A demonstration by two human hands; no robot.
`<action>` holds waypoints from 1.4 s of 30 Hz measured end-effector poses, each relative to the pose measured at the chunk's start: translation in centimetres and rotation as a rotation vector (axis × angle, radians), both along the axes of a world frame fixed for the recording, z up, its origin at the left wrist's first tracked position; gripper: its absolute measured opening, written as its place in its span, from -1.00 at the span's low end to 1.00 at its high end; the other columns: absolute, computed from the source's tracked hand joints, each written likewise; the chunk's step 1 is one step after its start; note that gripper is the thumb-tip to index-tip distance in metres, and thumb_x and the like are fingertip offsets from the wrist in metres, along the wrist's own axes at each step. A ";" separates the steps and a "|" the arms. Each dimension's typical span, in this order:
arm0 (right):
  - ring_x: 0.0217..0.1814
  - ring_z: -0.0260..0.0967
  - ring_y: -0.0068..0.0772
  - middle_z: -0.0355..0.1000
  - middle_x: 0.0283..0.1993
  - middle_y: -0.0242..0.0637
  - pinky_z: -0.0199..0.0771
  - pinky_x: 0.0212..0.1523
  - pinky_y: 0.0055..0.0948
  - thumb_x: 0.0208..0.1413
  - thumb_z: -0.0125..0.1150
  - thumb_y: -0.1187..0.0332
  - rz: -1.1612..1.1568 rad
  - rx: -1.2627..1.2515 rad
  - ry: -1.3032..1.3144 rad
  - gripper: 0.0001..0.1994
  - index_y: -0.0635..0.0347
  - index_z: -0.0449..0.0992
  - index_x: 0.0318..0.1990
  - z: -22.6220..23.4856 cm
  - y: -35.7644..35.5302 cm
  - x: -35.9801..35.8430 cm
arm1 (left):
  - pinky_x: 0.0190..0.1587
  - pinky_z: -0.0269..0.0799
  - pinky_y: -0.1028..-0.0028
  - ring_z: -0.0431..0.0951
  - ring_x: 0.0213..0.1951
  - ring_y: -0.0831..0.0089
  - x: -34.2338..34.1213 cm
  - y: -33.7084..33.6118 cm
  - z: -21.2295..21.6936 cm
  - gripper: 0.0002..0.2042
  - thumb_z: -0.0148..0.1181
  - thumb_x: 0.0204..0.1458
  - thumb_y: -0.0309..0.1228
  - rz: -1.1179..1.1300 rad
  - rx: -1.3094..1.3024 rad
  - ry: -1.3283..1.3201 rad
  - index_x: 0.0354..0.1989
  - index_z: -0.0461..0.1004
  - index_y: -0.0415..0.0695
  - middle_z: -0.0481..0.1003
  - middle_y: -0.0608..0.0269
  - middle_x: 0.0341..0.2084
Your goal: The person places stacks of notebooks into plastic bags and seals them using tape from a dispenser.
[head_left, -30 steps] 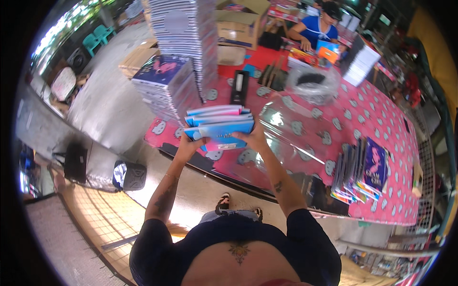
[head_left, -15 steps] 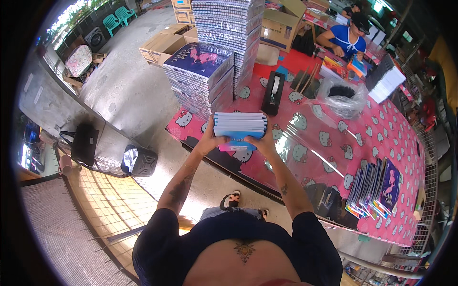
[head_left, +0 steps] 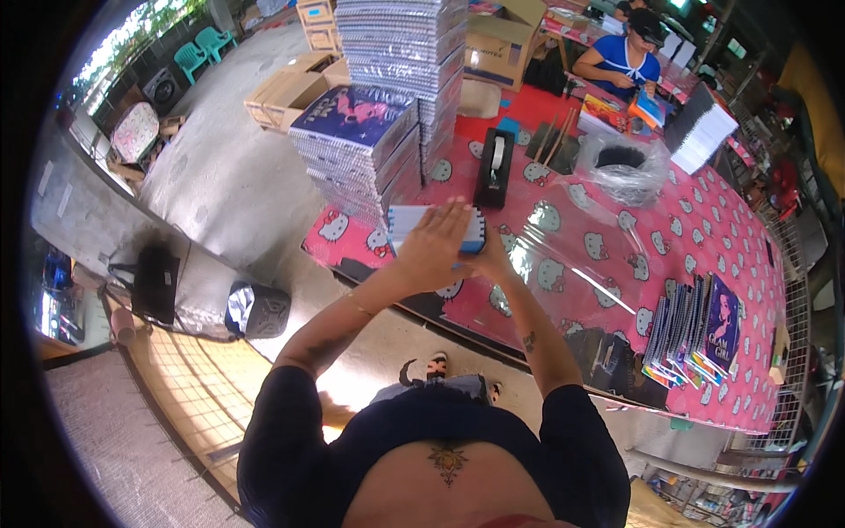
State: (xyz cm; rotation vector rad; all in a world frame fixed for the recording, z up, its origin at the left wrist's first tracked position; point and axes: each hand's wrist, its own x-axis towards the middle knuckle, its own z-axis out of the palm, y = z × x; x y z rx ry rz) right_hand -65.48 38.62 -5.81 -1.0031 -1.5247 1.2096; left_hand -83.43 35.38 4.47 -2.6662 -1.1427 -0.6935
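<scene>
A small stack of spiral notebooks [head_left: 404, 222] with white page edges and blue covers is held at the table's near edge. My left hand [head_left: 433, 245] lies across the stack with its fingers stretched out flat, hiding much of it. My right hand [head_left: 486, 257] grips the stack's right near corner, its fingers partly hidden. Just beyond stands a black tape dispenser [head_left: 494, 180] with a roll of tape. To the left rises a pile of plastic-wrapped spiral notebooks [head_left: 352, 163] with a purple cover on top, and a taller pile [head_left: 400, 44] stands behind it.
A pink patterned cloth [head_left: 695, 238] covers the table. At its right lie fanned notebooks [head_left: 691, 330]; farther back are a clear plastic roll [head_left: 623, 172] and a white-paged stack [head_left: 701, 130]. A co-worker [head_left: 620, 66] in blue handles a notebook across the table. Open cardboard boxes [head_left: 286, 92] stand behind the piles.
My left hand has moved from the stack's left side to lie flat across it. The stack has turned and tilted; my right hand stays at its right side. The view has shifted slightly.
</scene>
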 end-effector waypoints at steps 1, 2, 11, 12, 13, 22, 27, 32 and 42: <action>0.18 0.39 -0.26 0.40 0.16 -0.13 0.38 0.19 -0.28 -0.39 0.67 0.28 -0.019 0.039 -0.009 0.03 0.28 0.17 0.32 -0.1 0.4 0.2 | 0.35 0.05 0.00 0.17 0.34 -0.14 -0.3 0.2 2.6 0.04 0.47 -0.23 -0.04 -0.003 0.036 -0.019 0.33 0.04 -0.41 0.15 -0.34 0.28; 0.18 0.38 -0.24 0.40 0.16 -0.13 0.37 0.20 -0.28 -0.40 0.67 0.30 -0.029 0.065 -0.018 0.04 0.29 0.17 0.33 -0.4 0.3 0.1 | 0.33 0.08 -0.02 0.21 0.31 -0.15 -1.0 0.2 4.0 0.03 0.48 -0.26 -0.02 0.003 0.059 -0.036 0.31 0.08 -0.40 0.18 -0.32 0.26; 0.28 0.29 -0.31 0.41 0.15 -0.14 0.37 0.19 -0.29 -0.40 0.67 0.34 -0.072 0.198 -0.074 0.02 0.30 0.21 0.32 2.4 -2.0 1.6 | -0.29 0.51 0.12 0.60 -0.34 -0.03 -1.9 2.7 3.0 -0.26 0.55 -0.33 -0.10 -0.097 -0.170 0.076 -0.05 0.29 -0.28 0.54 -0.03 -0.39; 0.29 0.28 -0.28 0.40 0.16 -0.13 0.37 0.19 -0.27 -0.35 0.65 0.33 -0.203 0.126 0.093 0.01 0.30 0.18 0.34 2.5 -3.4 3.2 | -0.29 0.51 0.14 0.61 -0.34 -0.02 -1.1 1.7 4.3 -0.26 0.55 -0.33 -0.11 -0.080 -0.199 0.020 -0.05 0.30 -0.29 0.55 -0.05 -0.39; 0.30 0.27 -0.25 0.40 0.16 -0.12 0.36 0.19 -0.25 -0.30 0.63 0.32 -0.324 0.058 0.260 0.00 0.30 0.16 0.36 2.6 -4.9 5.2 | -0.29 0.52 0.16 0.61 -0.34 -0.02 -0.4 1.1 4.9 -0.26 0.56 -0.32 -0.12 -0.054 -0.228 -0.037 -0.04 0.30 -0.30 0.56 -0.07 -0.38; -0.11 0.48 -0.45 0.50 -0.08 -0.26 0.54 -0.15 -0.49 -0.02 0.48 0.09 -0.545 -0.546 0.428 -0.27 0.33 0.33 0.22 -0.1 -15.1 22.7 | -0.22 0.55 0.44 0.60 -0.30 0.46 15.4 1.1 -5.0 -0.52 0.49 -0.09 -0.25 -0.020 -1.556 -0.992 -0.05 0.53 -0.27 0.60 0.18 -0.26; -0.33 0.52 -0.46 0.52 -0.14 -0.20 0.57 -0.39 -0.54 -0.06 0.50 -0.01 -0.603 -0.581 0.339 -0.26 0.39 0.39 0.13 -3.1 -15.0 31.8 | -0.19 0.53 0.36 0.63 -0.25 0.30 24.2 3.9 -10.4 -0.35 0.44 -0.18 0.09 -0.053 -1.381 -0.741 -0.15 0.57 -0.33 0.62 0.06 -0.30; -0.59 0.33 -0.62 0.45 -0.44 -0.38 0.31 -0.65 -0.64 -0.04 0.50 0.02 -0.680 -0.597 0.169 -0.44 0.37 0.51 -0.11 -2.6 -12.5 32.5 | -0.23 0.50 0.25 0.64 -0.33 0.11 26.5 7.6 -15.2 -0.19 0.32 -0.27 0.35 0.175 -0.939 -0.396 -0.30 0.60 -0.36 0.60 -0.06 -0.45; -0.56 0.21 -0.66 0.26 -0.53 -0.58 0.14 -0.63 -0.59 -0.02 0.48 0.22 -0.806 -0.348 0.192 -0.73 0.14 0.50 -0.35 -1.7 -17.4 31.0 | -0.13 0.43 0.29 0.58 -0.25 0.26 22.1 2.3 -9.3 -0.52 0.24 0.05 0.03 0.099 -0.898 -0.591 -0.18 0.55 -0.22 0.59 0.10 -0.39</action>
